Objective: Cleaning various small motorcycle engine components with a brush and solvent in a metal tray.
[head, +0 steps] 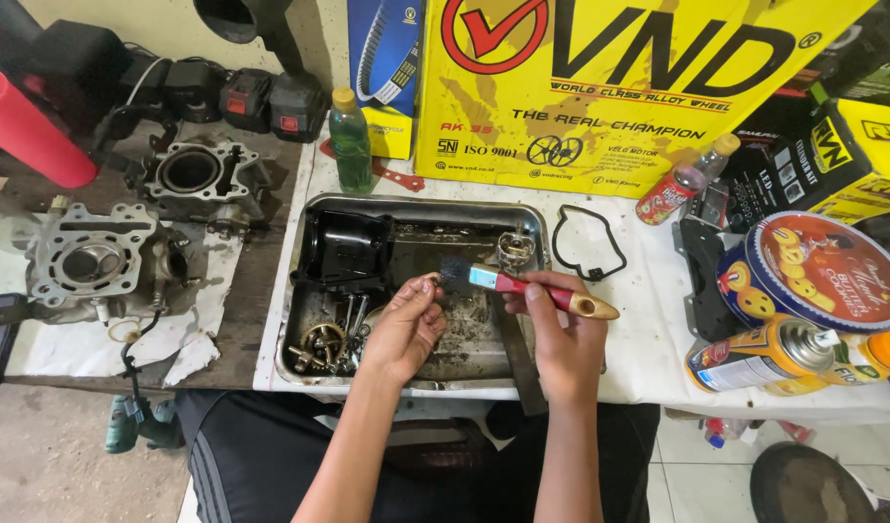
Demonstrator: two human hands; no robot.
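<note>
The thin paintbrush (522,287) has a red and tan handle. The plastic bottle (350,143) is green. The big cardboard box (619,87) is yellow.

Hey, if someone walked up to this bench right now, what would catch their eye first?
Probably the big yellow box standing at the back of the table. Next, the two hands over the dirty metal tray in the middle: the right hand holds a red-handled brush, the left hand pinches a small part. Two engine cylinders sit at left.

Red-handled paintbrush (522,287) with dark bristles, held level over the tray – small metal part (431,282), pinched upright
</note>
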